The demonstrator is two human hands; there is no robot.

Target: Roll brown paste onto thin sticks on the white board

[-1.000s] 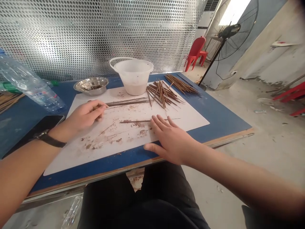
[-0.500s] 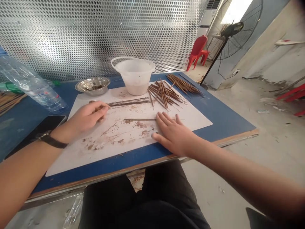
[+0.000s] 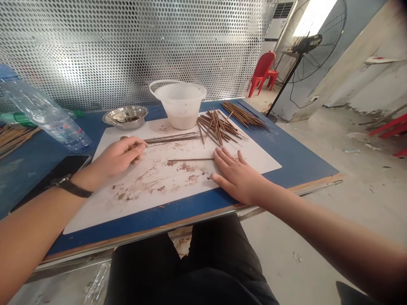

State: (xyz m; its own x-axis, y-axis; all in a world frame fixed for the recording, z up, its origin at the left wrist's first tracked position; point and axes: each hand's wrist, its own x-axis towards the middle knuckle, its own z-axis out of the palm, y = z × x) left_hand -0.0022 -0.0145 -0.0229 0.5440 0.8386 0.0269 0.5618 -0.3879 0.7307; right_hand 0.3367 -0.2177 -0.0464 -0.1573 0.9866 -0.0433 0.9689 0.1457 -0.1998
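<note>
My right hand (image 3: 237,176) lies flat with its fingers stretched out, palm down over one thin incense stick (image 3: 190,160) on the white board (image 3: 152,216). The stick's brown end sticks out to the left from under the fingers. At the left, the fingers of my left hand (image 3: 119,156) are curled closed round a bundle of thin incense sticks (image 3: 171,138), whose thin ends point right along the board. Brown powder and crumbs (image 3: 187,168) are scattered between the hands. A loose pile of brown incense sticks (image 3: 219,129) lies just beyond my right hand.
Behind the board stand a white plastic bucket (image 3: 181,106) and a metal bowl (image 3: 125,123) with brown bits in it. More sticks (image 3: 244,114) lie at the back right. A large plastic bottle (image 3: 47,110) and a dark phone (image 3: 54,178) are on the left.
My right hand has slid slightly to the right across the stick, still flat. My left hand keeps its hold on the bundle. The view has shifted a little.
</note>
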